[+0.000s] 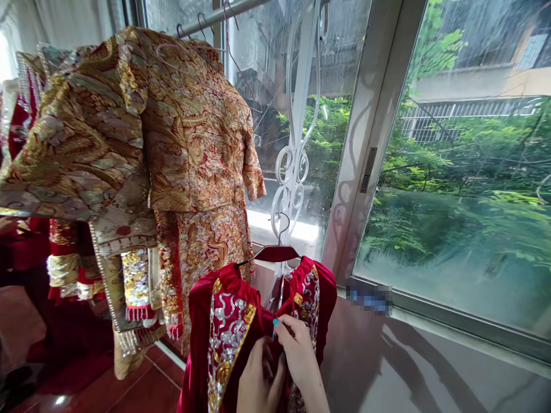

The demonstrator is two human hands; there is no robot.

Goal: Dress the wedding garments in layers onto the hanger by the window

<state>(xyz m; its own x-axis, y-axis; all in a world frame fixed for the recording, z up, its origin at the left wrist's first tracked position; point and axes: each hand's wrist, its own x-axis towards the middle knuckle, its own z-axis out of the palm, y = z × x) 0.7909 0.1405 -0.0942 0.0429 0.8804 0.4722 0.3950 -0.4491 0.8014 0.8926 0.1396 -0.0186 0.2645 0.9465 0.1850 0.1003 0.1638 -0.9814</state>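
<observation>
Red garment [198, 344] held in both hands [279, 358]

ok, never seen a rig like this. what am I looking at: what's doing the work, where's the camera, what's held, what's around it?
No robot here: these are a person's bare left hand and right hand. The single picture comes from a camera on that person's head, looking forward and down.

Both hands are at the front of a dark red velvet garment with silver and gold embroidery, on a hanger with a dark red top and metal hook. The right fingertips seem to pinch its neck edge; the left fingers are partly hidden, so their grip is unclear.

Nothing is worked on a tabletop. To the left, gold brocade clothes hang by a metal rail; to the right is a large sliding window.
</observation>
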